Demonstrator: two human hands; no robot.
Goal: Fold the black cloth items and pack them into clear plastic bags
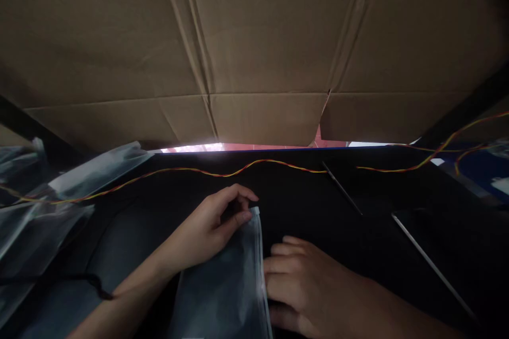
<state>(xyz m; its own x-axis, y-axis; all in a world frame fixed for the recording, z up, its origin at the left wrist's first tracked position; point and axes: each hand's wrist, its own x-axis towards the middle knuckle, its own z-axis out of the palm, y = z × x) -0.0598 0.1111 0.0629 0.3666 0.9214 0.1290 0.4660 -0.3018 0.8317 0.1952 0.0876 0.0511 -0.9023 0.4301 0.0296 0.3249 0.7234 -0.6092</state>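
Observation:
A clear, frosted zip bag [222, 294] lies in front of me, its zip strip running along the right edge. My left hand [222, 220] is at the bag's far corner, with the thumb on the corner by the zip's end and the forefinger curled just above it. At the zip edge, lower down, my right hand [296, 280] has its fingers bent against the strip. The tips of those fingers are partly hidden at the bag's edge. Whether anything is inside the bag I cannot tell.
More clear plastic bags [99, 169] lie at the left. A twisted red and yellow wire [262, 161] crosses the black table [159, 222]. Two dark flat things, one with a pale edge [431, 262], rest at the right. Cardboard [262, 37] stands behind the table.

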